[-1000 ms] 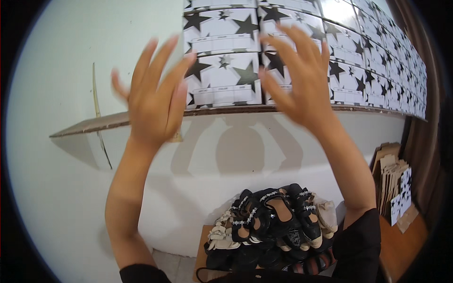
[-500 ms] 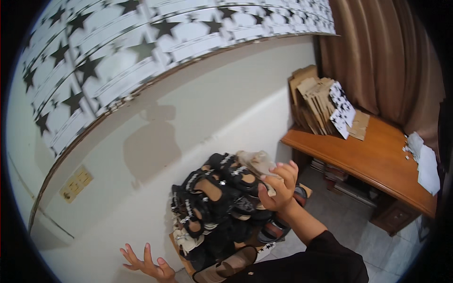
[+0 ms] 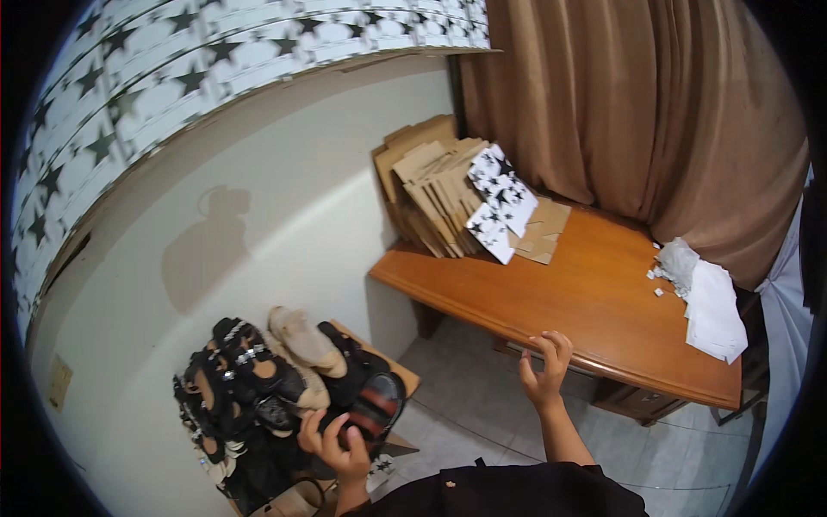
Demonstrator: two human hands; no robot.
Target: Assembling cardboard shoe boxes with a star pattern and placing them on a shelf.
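My left hand [image 3: 336, 452] has its fingers spread and holds nothing; it is close to a black sandal with reddish-brown straps [image 3: 377, 405] at the right side of the shoe pile. Further right, my right hand [image 3: 546, 370] hovers near the front edge of the wooden desk [image 3: 603, 314], fingers apart and curved around nothing. In the heap at lower left, black shoes with silver chain trim [image 3: 258, 366] lie next to a pair of beige shoes [image 3: 306, 340]. A taupe shoe [image 3: 293, 500] at the bottom is partly cut off.
Folded brown cardboard [image 3: 431, 185] leans on the desk's left end, with star-printed pieces [image 3: 504, 194] against it. White paper [image 3: 715, 310] and crumpled plastic [image 3: 679, 263] lie at the desk's right. Star-patterned boxes [image 3: 215, 52] line the upper left. A brown curtain [image 3: 620, 103] hangs behind.
The view has turned to the right, so the shoe pile sits further left. My right hand has moved off the pile toward the desk. My left hand has come near the sandal.
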